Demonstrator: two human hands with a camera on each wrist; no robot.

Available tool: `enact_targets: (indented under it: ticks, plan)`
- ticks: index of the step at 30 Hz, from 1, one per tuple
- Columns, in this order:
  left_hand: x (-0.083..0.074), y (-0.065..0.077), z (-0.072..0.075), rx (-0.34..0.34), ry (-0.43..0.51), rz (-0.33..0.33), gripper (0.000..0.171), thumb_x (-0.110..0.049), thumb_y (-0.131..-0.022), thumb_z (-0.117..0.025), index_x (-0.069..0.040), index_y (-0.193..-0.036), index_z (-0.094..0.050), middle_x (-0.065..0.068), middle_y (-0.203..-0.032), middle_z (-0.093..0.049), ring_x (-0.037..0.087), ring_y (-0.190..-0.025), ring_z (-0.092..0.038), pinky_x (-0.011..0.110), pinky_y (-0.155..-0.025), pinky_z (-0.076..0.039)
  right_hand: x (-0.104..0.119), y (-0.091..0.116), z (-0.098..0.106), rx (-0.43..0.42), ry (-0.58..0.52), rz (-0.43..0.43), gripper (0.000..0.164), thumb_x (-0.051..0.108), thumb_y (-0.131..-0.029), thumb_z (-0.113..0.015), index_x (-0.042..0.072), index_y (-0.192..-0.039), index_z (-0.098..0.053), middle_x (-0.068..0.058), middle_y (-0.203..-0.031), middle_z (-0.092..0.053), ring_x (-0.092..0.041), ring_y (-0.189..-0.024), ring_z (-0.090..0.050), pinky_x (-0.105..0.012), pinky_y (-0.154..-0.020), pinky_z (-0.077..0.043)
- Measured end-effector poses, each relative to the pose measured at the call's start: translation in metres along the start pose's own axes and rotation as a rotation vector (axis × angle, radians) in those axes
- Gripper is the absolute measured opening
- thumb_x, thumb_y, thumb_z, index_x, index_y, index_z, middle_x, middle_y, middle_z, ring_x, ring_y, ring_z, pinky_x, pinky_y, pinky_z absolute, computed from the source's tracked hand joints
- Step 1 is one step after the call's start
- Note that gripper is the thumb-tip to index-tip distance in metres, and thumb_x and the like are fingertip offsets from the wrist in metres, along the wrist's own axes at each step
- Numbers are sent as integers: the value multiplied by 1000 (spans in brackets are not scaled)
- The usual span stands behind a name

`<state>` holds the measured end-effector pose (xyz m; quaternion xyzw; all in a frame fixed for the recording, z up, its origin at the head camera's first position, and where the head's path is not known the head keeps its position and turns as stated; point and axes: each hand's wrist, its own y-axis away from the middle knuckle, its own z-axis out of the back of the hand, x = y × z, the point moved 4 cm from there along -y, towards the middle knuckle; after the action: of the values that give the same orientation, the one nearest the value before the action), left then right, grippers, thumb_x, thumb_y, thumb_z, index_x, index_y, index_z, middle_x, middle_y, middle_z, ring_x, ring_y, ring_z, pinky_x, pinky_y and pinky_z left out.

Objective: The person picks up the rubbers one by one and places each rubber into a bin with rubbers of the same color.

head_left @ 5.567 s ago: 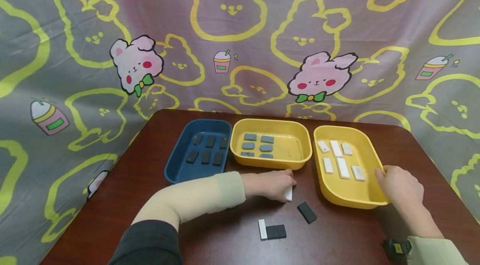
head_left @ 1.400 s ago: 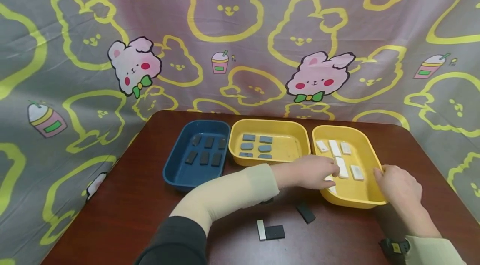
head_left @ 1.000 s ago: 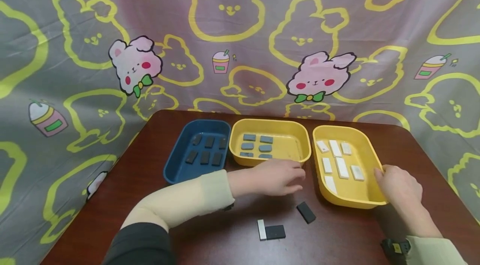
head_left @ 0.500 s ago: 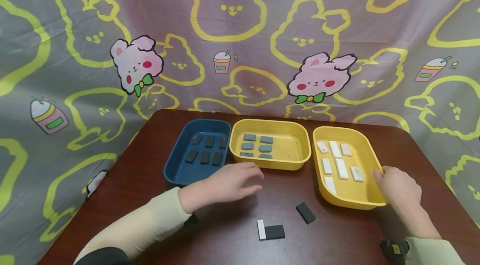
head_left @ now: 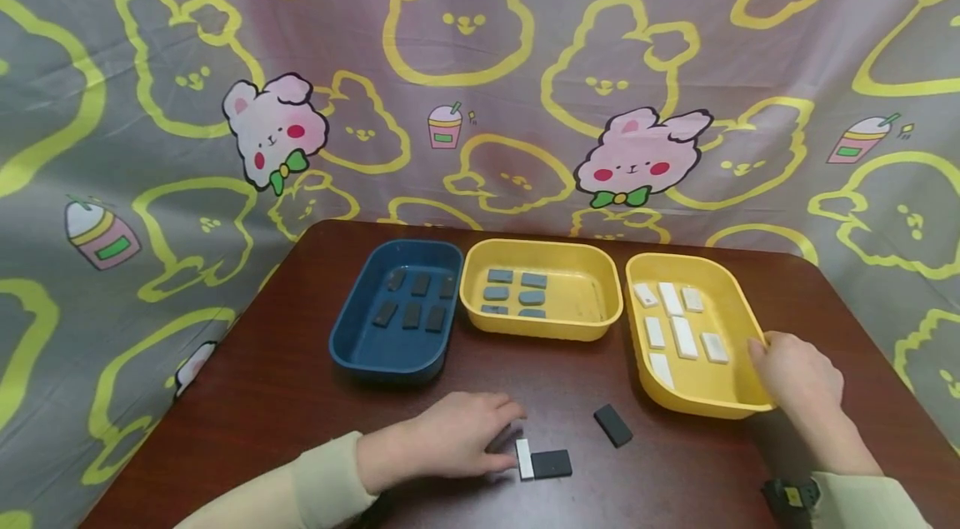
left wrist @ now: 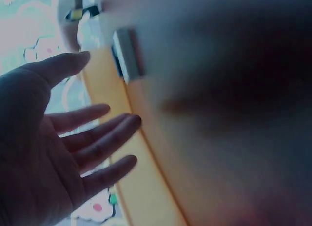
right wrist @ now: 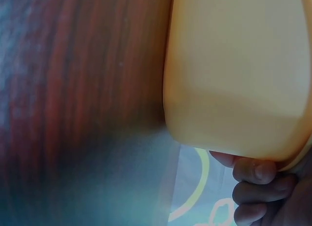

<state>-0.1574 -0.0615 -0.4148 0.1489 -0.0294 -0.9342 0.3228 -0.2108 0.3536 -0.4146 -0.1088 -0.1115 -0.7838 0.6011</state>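
My left hand (head_left: 450, 433) is just left of a small white rectangular block (head_left: 524, 459) on the table, thumb and fingers spread apart with nothing between them. In the left wrist view the fingers are relaxed and the white block (left wrist: 126, 55) stands beyond the thumb tip. A black block (head_left: 551, 463) lies against the white one, and another black block (head_left: 612, 426) lies farther right. My right hand (head_left: 801, 375) grips the right rim of the right yellow tub (head_left: 738, 379), which holds several white blocks. The right wrist view shows curled fingers at the tub's wall (right wrist: 234, 89).
A dark blue tub (head_left: 341, 337) with several black blocks stands at the left. Beside it, a middle yellow tub (head_left: 540, 327) holds several blue-grey blocks. All stand on a brown wooden table (head_left: 270, 329) before a patterned curtain (head_left: 480, 96).
My left hand carried a white block into the right yellow tub and let go of it. It then moved back left and down to the remaining white block. The right hand kept its grip.
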Motion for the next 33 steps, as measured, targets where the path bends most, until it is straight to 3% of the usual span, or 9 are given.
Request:
enact_targets:
  ticks: [6,17,28,33]
  plan:
    - [-10,-5,-16,50,-92,1,55,-56,-84,-69,-21,-124,-56,-10,-103,-57,0,-85,-52,22,-71,-48,2,2,-1,0,-6,4,36,23,-99,-47,-13,-100,-55,-9,-64,-46,-25,-59,-46,-39,-53,-37]
    - [-19,-11,-20,-16,-207,-40,41,-49,-84,-72,-18,-109,-62,-11,-91,-55,0,-74,-46,17,-58,-41,1,2,1,-3,-8,12,36,23,-99,-46,-12,-99,-56,-9,-63,-45,-25,-59,-46,-38,-53,-36]
    - [-16,-17,-16,12,-144,-14,31,-37,-84,-75,-20,-107,-64,-13,-87,-55,-1,-69,-46,17,-58,-42,1,3,1,-7,-13,3,34,23,-99,-47,-10,-96,-56,-9,-63,-45,-24,-58,-46,-38,-53,-36]
    - [-13,-27,-4,0,-161,12,30,-34,-83,-76,-18,-106,-66,-11,-87,-58,0,-68,-47,19,-56,-42,1,2,1,-5,-17,-1,34,23,-99,-47,-10,-95,-56,-9,-63,-45,-24,-58,-46,-38,-53,-37]
